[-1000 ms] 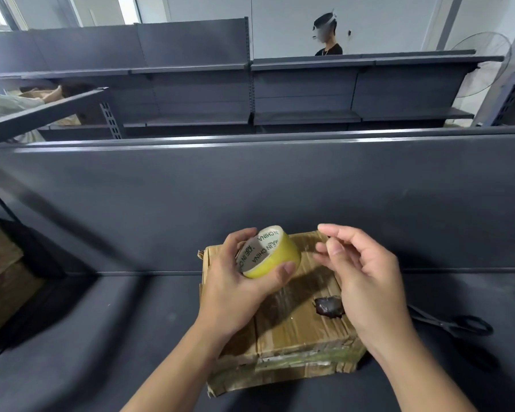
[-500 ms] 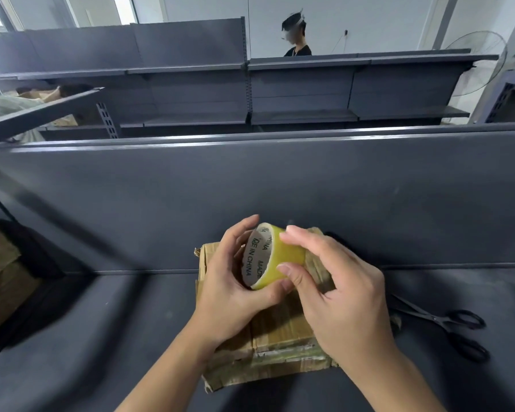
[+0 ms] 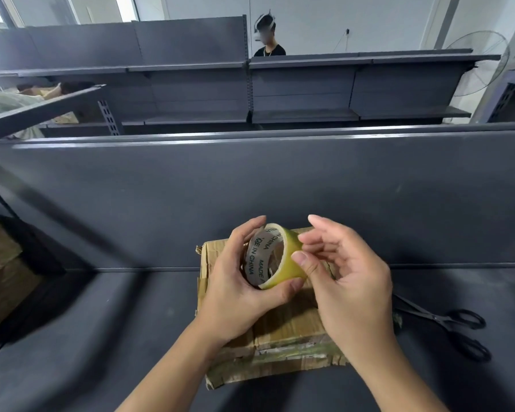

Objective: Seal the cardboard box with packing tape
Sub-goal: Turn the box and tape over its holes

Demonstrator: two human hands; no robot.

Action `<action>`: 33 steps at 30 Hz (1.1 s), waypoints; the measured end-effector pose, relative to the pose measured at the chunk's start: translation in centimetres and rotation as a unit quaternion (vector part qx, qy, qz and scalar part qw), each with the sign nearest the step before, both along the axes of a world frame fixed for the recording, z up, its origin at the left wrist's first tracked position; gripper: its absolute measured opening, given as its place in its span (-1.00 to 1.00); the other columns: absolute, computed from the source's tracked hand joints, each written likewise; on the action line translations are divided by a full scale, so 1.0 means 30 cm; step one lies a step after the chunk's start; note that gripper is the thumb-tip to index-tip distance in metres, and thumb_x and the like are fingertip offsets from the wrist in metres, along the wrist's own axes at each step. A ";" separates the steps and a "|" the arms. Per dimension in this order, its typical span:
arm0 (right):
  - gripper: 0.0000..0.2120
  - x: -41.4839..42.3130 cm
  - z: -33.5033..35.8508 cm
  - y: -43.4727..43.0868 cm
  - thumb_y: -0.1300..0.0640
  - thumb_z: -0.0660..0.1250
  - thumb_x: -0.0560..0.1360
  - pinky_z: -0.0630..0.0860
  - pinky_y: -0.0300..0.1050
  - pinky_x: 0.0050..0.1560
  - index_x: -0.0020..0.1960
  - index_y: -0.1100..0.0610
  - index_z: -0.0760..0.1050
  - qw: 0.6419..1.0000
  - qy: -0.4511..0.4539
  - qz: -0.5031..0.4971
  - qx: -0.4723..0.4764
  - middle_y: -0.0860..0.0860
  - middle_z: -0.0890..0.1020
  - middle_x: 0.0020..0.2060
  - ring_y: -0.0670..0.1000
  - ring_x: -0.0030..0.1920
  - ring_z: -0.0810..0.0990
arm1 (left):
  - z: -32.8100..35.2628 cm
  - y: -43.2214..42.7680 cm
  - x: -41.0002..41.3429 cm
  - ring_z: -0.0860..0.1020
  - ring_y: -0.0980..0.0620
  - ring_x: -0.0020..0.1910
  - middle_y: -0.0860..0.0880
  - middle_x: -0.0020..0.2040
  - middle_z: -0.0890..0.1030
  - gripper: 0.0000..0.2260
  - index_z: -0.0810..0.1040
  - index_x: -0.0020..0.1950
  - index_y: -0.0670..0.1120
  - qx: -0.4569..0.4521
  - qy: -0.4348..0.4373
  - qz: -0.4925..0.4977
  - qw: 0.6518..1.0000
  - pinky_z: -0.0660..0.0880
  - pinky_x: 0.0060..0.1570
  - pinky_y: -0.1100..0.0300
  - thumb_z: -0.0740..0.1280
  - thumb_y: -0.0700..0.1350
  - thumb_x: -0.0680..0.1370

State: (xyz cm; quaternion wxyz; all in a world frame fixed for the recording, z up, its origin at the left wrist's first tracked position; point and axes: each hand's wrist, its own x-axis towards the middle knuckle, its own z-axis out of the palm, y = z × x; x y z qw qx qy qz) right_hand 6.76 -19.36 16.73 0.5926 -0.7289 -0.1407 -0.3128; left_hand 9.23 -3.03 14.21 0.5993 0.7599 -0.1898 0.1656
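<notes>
A worn cardboard box (image 3: 283, 343) lies flat on the dark grey shelf, its flaps down and old tape strips along its near edge. Above it my left hand (image 3: 235, 289) grips a yellow roll of packing tape (image 3: 283, 257), thumb under the rim and fingers round the far side, with the printed core facing me. My right hand (image 3: 345, 278) is at the roll's right side, its thumb tip pressing on the yellow outer surface and its fingers curled loosely just behind. I cannot see a free tape end.
Black scissors (image 3: 449, 322) lie on the shelf surface (image 3: 101, 337) to the right of the box. A tall grey back panel (image 3: 250, 188) rises right behind. Cardboard (image 3: 0, 275) sits at far left. A person (image 3: 268, 40) stands beyond the far shelving.
My right hand came in from the right to the roll, then shifted its fingers off the top so the thumb now touches the side. The left hand turned the roll more upright.
</notes>
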 end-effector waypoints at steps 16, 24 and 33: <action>-0.80 0.028 -0.004 -0.029 0.30 0.46 0.50 0.60 -0.27 -0.02 0.08 0.09 0.66 0.995 0.004 -0.022 -0.094 -0.10 0.67 -0.09 -0.09 -0.02 0.66 | 0.002 0.003 0.000 0.57 0.04 0.30 0.17 0.25 0.57 -0.22 0.41 0.47 0.00 0.022 -0.014 0.006 1.000 0.49 0.24 0.31 0.63 0.08 0.31; -0.78 0.025 -0.024 -0.014 0.33 0.45 0.51 0.62 -0.24 0.03 0.13 0.17 0.66 0.992 -0.042 -0.056 -0.102 -0.08 0.70 -0.04 -0.12 0.03 0.68 | 0.005 0.004 -0.003 0.55 0.10 0.32 0.23 0.26 0.55 -0.23 0.41 0.47 -0.01 0.025 -0.012 0.007 1.000 0.47 0.23 0.37 0.61 0.09 0.32; -0.80 0.036 -0.014 -0.025 0.28 0.47 0.48 0.55 -0.38 0.00 0.02 0.02 0.66 0.998 0.028 -0.023 -0.061 -0.18 0.69 -0.10 -0.13 0.02 0.67 | 0.001 0.004 0.000 0.57 0.09 0.29 0.21 0.24 0.58 -0.22 0.42 0.45 0.02 0.022 -0.009 0.013 1.000 0.47 0.21 0.38 0.63 0.09 0.29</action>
